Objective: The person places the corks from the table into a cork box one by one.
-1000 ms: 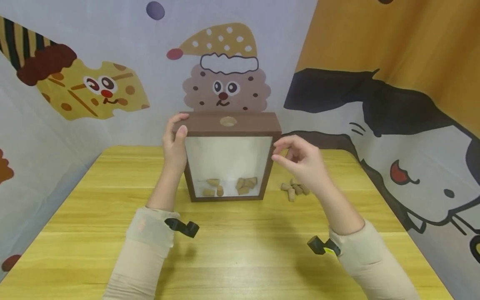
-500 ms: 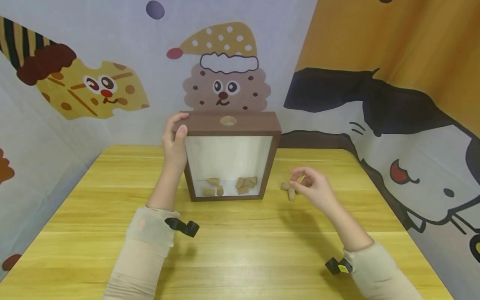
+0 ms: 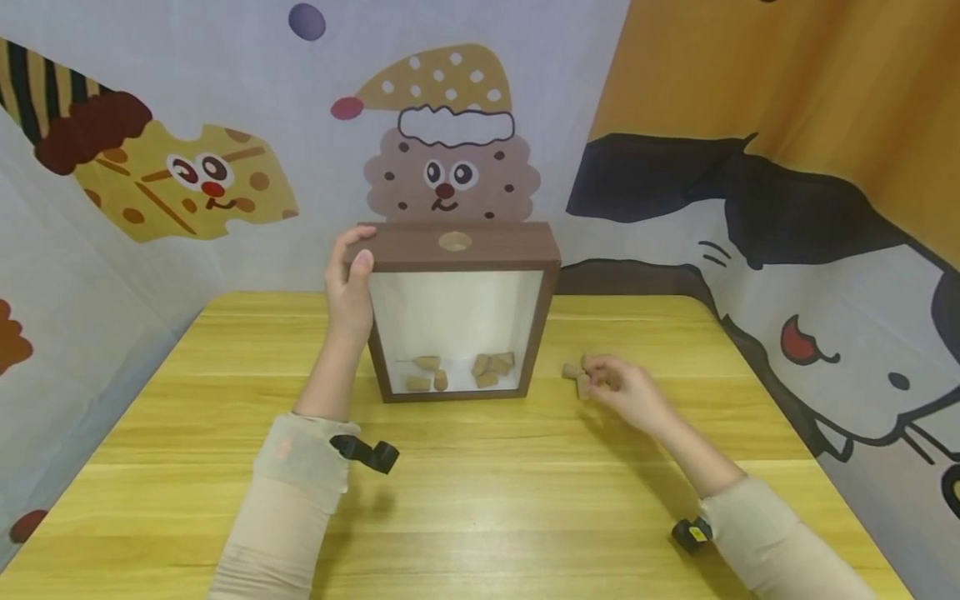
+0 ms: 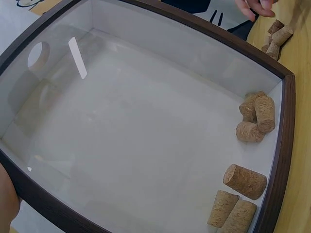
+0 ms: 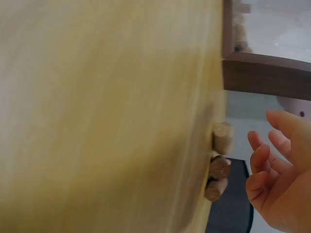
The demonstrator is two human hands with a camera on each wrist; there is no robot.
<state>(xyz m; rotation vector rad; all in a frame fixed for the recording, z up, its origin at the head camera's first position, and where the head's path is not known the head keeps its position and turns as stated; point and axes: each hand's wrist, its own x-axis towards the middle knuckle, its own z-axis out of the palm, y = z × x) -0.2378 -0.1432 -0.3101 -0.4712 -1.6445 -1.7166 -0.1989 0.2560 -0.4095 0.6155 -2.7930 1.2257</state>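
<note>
My left hand (image 3: 349, 287) grips the upper left corner of a brown-framed shadow box (image 3: 461, 250), thumb at the front edge and fingers over the top. The box stands upright on the table, with a round hole (image 3: 455, 242) in its top. Behind its clear front, several corks (image 4: 245, 181) lie at the bottom in two groups. To the right of the box, my right hand (image 3: 628, 392) is over a small pile of loose corks (image 3: 572, 372), partly hiding them. In the right wrist view its fingers are loosely bent and hold nothing, with loose corks (image 5: 221, 167) beside the fingertips.
The box and the loose corks are on a yellow wood-grain table (image 3: 465, 500). Behind it hangs a cloth backdrop (image 3: 262, 67) printed with cartoon figures. Small black cameras are strapped to both sleeved wrists.
My right hand has moved from beside the box's right edge, down and to the right, to the loose corks. My left hand keeps its grip on the box.
</note>
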